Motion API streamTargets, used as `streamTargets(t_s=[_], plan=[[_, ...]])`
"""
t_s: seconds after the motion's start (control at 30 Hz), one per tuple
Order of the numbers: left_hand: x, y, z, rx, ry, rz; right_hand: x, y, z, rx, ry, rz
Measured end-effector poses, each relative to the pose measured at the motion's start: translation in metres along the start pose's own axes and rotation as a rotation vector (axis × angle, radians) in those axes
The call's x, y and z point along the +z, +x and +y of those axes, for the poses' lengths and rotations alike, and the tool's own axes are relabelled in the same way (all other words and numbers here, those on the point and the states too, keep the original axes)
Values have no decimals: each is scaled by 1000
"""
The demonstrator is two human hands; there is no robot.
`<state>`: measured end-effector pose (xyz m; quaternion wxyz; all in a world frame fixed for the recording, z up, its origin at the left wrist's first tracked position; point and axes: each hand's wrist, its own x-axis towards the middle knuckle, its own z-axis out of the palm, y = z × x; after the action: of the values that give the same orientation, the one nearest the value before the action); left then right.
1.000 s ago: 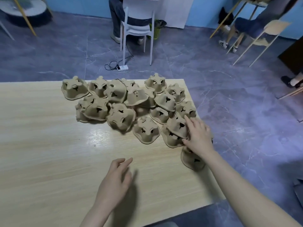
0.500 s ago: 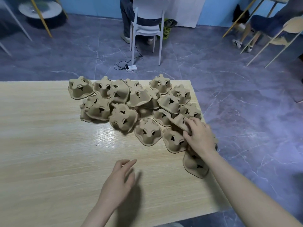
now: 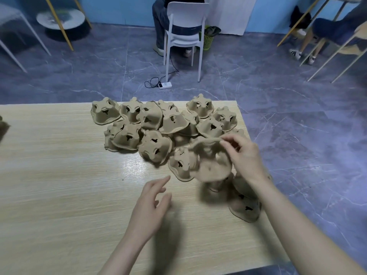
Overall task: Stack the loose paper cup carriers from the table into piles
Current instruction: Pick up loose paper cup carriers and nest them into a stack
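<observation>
Head view: one carrier (image 3: 210,161) is pinched by the right hand (image 3: 245,155) above the worktop (image 3: 59,185) — left hand (image 3: 151,203) relaxed, empty. Remaining carriers (image 3: 151,124) are scattered; no pile is formed.

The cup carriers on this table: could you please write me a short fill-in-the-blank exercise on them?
1. The ____ hand holds a lifted cup carrier by its rim.
2. The left hand holds ____.
3. The pile of carriers lies on a ____ table.
4. Beyond the table stands a ____ chair.

Missing: right; nothing; wooden; white
</observation>
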<state>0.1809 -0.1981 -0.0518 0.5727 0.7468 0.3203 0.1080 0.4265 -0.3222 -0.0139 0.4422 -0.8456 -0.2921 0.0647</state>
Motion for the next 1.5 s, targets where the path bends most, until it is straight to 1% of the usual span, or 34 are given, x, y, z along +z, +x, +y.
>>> streamTargets(t_s=[0.1,0.17,0.27,0.3,0.37,0.43,0.5,0.57,0.67,0.73,0.77,0.83,0.9,0.97,1.1,1.2,1.3,1.4,1.5], plan=[[3,7,18,11,-85,-17,10,-18,-2,24,2,-182],[7,12,23,-32,-117,-91,16,-30,-4,37,29,-289],[14,16,21,-126,-227,-221,26,-47,-8,46,77,-391],[17,15,19,-156,-273,-244,28,-52,-9,45,91,-423],[21,11,17,-192,-336,-232,33,-61,-8,39,106,-461],[25,5,12,-214,-368,-183,34,-69,-7,54,125,-449],[28,2,2,-265,-374,-96,34,-78,-1,47,119,-387],[32,0,-10,-333,-370,12,32,-89,7,10,79,-290],[38,0,-26,-423,-375,158,17,-97,20,-55,-39,-77],[41,1,-33,-485,-376,207,0,-96,31,-34,-127,32],[42,1,-35,-502,-365,210,-10,-94,36,-9,-170,55],[42,1,-39,-489,-315,186,-28,-89,51,66,-258,43],[40,-1,-39,-456,-261,151,-43,-85,66,167,-346,-14],[37,-2,-40,-428,-221,145,-53,-80,78,207,-410,-74],[29,-3,-44,-371,-124,118,-56,-72,89,177,-495,-144],[24,-5,-46,-335,-114,91,-52,-69,88,131,-540,-132],[20,-9,-47,-320,-126,100,-51,-70,81,115,-505,-60],[19,-12,-46,-329,-215,84,-46,-77,62,87,-404,-3],[19,-16,-49,-316,-195,64,-31,-88,36,53,-247,-38]])
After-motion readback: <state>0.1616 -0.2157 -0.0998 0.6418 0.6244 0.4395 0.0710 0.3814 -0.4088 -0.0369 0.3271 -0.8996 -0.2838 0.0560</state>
